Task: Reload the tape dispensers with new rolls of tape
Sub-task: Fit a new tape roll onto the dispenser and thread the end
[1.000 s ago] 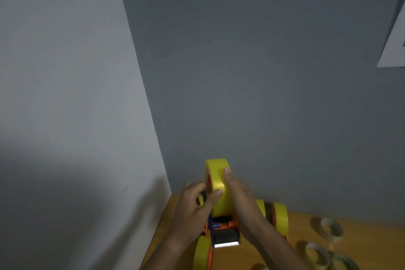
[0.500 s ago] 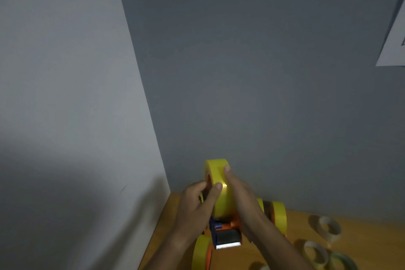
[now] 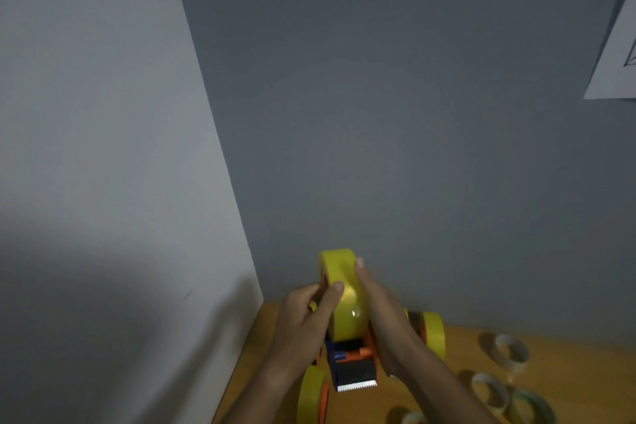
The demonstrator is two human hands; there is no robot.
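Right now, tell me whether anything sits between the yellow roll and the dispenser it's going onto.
Nothing visible does. The yellow roll already sits on the orange dispenser, with the left hand and right hand gripping its sides. Whether its core is fully seated is hidden behind the hands.

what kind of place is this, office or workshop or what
Probably a plain indoor work corner, maybe a home or office desk: a wooden tabletop set against bare grey walls, a white printed sheet of paper pinned up, and empty cardboard tape cores lying about.

Workroom: wooden desk [image 3: 568, 348], grey walls [image 3: 413, 113]
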